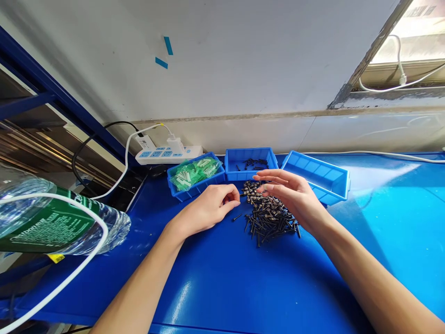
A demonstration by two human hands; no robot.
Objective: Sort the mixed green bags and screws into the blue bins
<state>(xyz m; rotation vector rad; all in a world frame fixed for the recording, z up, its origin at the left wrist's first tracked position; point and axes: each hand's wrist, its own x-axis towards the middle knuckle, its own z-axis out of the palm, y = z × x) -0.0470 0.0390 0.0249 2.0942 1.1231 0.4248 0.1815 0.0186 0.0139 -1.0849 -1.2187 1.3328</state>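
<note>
A few screws (256,162) are held in the middle bin (239,175), most are left heaped beside the spread right hand (299,191), and whether anything is pinched by the curled left hand (206,206) cannot be told.

The head view showed a pile of dark screws (273,218) on the blue table (222,287). I had the right hand (290,192) above the pile's far side, fingers spread; the left hand (219,204) was curled at its left, and whether it gripped anything I could not confirm. One loose screw (237,217) lay between the left hand and the pile. Behind stood the middle bin (243,175), containing a few dark screws, between the left bin (194,189), holding green bags (196,172), and the right bin (328,195).
</note>
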